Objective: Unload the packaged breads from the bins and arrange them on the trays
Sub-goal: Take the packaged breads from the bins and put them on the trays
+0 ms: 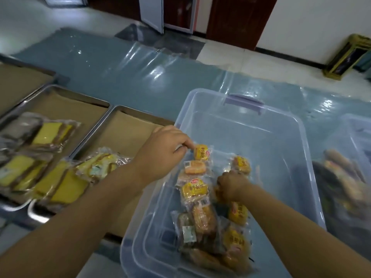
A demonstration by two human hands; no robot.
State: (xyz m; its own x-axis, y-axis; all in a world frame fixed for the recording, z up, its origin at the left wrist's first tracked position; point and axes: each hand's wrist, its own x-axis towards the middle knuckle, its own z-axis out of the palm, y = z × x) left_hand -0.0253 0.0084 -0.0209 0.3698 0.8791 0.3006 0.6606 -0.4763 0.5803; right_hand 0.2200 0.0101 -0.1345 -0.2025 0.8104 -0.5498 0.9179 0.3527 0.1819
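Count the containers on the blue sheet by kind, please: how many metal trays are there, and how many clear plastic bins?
Metal trays: 3
Clear bins: 2
Total: 5

Glossy white floor tiles [230, 55] lie beyond the far edge of a teal surface [120, 73] covered with wrinkled clear plastic. A white wall [311, 23] with a dark baseboard [291, 57] adjoins 1 dark wooden door [236, 19]. A pale grey door [151, 13] stands ajar, and a yellow-framed box [347, 57] sits against the wall at the right.
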